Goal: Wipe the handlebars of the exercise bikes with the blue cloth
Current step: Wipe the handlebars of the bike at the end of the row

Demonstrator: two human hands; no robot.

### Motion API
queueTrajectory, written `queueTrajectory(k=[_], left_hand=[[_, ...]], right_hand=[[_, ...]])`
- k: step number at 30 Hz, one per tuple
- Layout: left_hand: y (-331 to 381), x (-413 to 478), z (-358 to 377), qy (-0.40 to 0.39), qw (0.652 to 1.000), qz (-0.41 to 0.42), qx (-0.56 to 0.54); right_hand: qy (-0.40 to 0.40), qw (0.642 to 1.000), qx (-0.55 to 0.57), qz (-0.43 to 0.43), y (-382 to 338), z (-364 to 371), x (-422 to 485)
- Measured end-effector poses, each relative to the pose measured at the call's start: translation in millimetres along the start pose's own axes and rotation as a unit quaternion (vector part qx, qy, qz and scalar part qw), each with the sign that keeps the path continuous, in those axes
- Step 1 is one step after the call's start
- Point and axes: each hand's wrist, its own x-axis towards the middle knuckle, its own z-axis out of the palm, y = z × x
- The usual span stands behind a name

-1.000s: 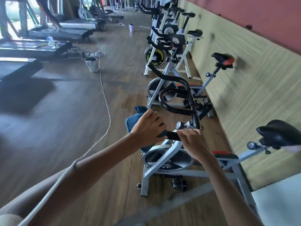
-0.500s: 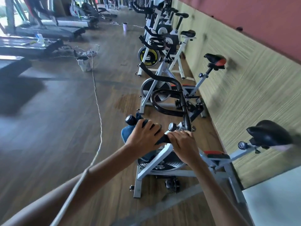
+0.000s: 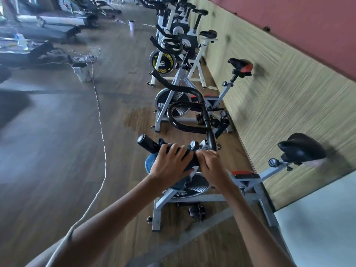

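The fingers of our left hand are curled over the near arm of the handlebar, clamping the blue cloth against the black grip. The cloth is wrapped under the palm. One bunch of it pokes out on the far side of the bar, and the rest hangs below the hand toward the flywheel. The bare rounded end of the grip sticks out past our knuckles.

Just beside it, touching the left hand, our right hand wraps its fingers round the same bar where it meets the stem, next to a small round knob.

Both hands are on the nearest exercise bike, a grey frame with a black saddle off to the right. From the stem, the handlebar's black loop and far arm rise away from us.

More bikes stand in a row along the wood-panelled wall. A white cord trails across the wooden floor past a white cup, and treadmills sit well apart at the upper left.
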Motion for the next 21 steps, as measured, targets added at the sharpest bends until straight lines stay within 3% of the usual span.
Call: queueTrajectory(k=[4, 6, 9, 11, 16, 21], left_hand=[[-10.3, -4.8, -13.4, 0.003, 0.995, 0.022, -0.101], [-19.0, -6.8, -23.7, 0.051, 0.985, -0.018, -0.165], [-47.0, -8.3, -33.2, 0.095, 0.984, -0.108, -0.105], [-58.8, -7.2, -32.8, 0.087, 0.988, -0.119, -0.051], [-52.6, -3.7, -27.5, 0.077, 0.990, -0.121, 0.005], [-53.7, -5.4, -27.5, 0.056, 0.990, -0.132, -0.006]], right_hand=[[0.028, 0.985, 0.145, 0.085, -2.1, 5.6, 8.0], [0.034, 0.993, 0.096, 0.062, -10.4, 9.1, 10.5], [-0.032, 0.998, -0.045, -0.002, -41.2, 15.7, 14.9], [-0.070, 0.991, -0.112, -0.008, -60.4, 27.3, 16.9], [0.021, 0.970, -0.238, -0.052, -58.8, 53.4, 18.2], [0.060, 0.953, -0.248, -0.165, -39.3, 52.0, 22.4]])
